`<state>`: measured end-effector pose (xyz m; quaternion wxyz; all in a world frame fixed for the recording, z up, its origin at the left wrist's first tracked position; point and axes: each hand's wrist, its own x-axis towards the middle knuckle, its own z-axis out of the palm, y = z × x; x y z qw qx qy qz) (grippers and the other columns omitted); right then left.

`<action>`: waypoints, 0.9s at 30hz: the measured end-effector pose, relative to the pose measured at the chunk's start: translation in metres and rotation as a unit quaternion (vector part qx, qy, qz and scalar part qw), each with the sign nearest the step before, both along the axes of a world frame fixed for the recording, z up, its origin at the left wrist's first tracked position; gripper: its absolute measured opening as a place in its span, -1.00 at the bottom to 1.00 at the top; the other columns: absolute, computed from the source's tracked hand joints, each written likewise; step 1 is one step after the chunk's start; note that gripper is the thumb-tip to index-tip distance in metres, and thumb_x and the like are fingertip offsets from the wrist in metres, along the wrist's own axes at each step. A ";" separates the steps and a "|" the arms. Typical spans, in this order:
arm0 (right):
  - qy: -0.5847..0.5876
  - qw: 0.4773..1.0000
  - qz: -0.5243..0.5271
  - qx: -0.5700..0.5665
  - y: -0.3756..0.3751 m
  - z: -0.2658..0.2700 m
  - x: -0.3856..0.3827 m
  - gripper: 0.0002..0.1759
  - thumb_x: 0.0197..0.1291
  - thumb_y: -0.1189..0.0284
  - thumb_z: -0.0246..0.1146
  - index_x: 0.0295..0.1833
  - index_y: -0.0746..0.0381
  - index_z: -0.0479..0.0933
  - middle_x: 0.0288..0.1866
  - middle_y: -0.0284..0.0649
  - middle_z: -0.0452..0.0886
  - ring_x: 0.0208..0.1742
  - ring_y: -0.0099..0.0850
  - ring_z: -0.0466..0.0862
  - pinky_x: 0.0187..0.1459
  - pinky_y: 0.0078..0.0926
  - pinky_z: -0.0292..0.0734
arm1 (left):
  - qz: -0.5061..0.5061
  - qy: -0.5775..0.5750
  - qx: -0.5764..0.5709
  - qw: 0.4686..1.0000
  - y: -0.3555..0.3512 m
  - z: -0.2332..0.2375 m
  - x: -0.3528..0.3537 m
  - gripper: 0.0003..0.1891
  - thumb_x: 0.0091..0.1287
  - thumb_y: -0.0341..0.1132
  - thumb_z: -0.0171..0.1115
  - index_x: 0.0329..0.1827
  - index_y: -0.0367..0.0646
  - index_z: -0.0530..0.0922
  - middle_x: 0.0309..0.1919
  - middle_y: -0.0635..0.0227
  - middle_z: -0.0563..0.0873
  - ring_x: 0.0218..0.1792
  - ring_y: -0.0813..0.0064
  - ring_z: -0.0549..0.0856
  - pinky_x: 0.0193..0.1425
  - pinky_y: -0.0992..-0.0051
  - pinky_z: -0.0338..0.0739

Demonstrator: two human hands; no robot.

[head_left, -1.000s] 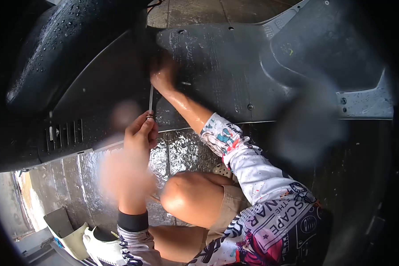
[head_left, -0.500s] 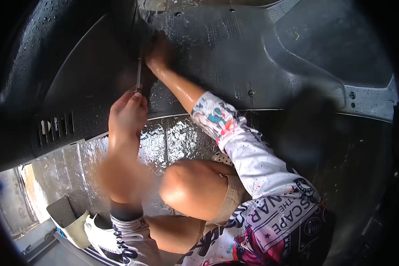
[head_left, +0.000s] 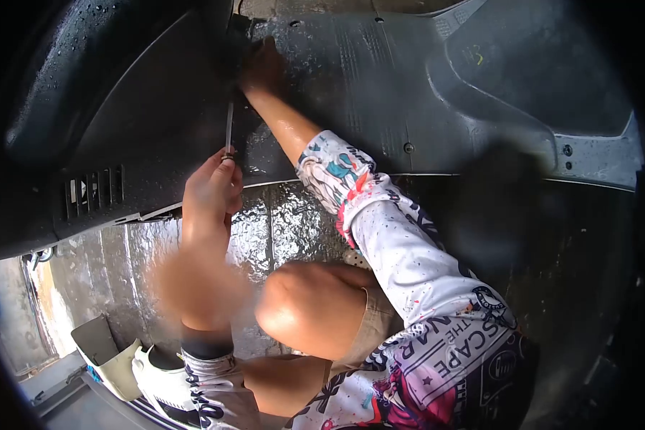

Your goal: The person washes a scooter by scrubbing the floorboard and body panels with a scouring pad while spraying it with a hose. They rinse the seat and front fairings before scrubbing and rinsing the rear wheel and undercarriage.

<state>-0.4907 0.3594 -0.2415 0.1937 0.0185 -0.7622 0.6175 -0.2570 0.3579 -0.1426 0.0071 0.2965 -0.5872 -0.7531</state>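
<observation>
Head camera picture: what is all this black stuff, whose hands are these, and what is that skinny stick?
There is no machine here, only a person crouching. The camera sits on their head and looks down, so you see their own arms and a bent knee. The left hand has its grip closed round a thin metal tool, probably a screwdriver, pointing up at the black plastic panel. The right hand reaches up and rests on that panel; it is too dark to see its fingers. Everything is wet, and the floor shines.
</observation>
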 end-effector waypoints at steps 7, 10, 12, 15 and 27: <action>0.017 0.997 -0.060 0.048 -0.019 -0.033 -0.007 -0.81 0.18 0.40 0.18 -0.18 0.29 0.43 -0.45 0.05 0.57 -0.30 0.01 0.66 -0.25 -0.14 0.52 | 0.014 0.001 0.009 1.000 0.009 0.007 0.003 -0.72 0.41 -0.40 0.08 0.15 -0.26 0.50 -0.41 0.49 0.51 -0.51 0.78 0.40 -0.58 0.77 0.19; 0.177 0.980 0.026 -0.085 0.006 -0.007 0.044 -0.81 0.14 0.41 0.23 -0.23 0.31 0.45 -0.40 0.09 0.55 -0.27 0.02 0.65 -0.26 -0.12 0.48 | 0.014 0.025 0.015 0.999 0.001 0.000 -0.003 -0.71 0.42 -0.39 0.08 0.16 -0.25 0.49 -0.40 0.48 0.51 -0.51 0.78 0.38 -0.58 0.78 0.19; -0.122 0.992 0.024 -0.019 0.010 0.008 0.017 -0.81 0.11 0.44 0.23 -0.23 0.32 0.44 -0.36 0.10 0.57 -0.25 0.02 0.64 -0.23 -0.16 0.50 | 0.009 0.021 0.017 1.000 0.004 0.006 0.000 -0.71 0.41 -0.39 0.08 0.15 -0.25 0.49 -0.40 0.48 0.51 -0.50 0.78 0.39 -0.58 0.77 0.20; 0.080 0.996 -0.032 0.016 0.002 0.015 0.030 -0.75 0.11 0.34 0.24 -0.19 0.30 0.47 -0.35 0.12 0.60 -0.24 0.05 0.66 -0.22 -0.07 0.51 | 0.011 0.032 0.016 0.999 0.001 0.006 0.002 -0.73 0.41 -0.38 0.09 0.13 -0.25 0.50 -0.41 0.48 0.51 -0.49 0.77 0.40 -0.57 0.76 0.22; -0.061 0.920 0.353 0.156 0.047 0.039 0.158 -0.48 0.21 0.46 0.14 0.30 0.18 0.27 -0.04 0.11 0.55 -0.03 0.10 0.54 0.00 -0.07 0.44 | 0.119 -0.033 -0.069 0.990 -0.005 0.033 0.044 -0.64 0.44 -0.35 0.02 0.24 -0.31 0.45 -0.52 0.49 0.54 -0.58 0.71 0.45 -0.57 0.65 0.31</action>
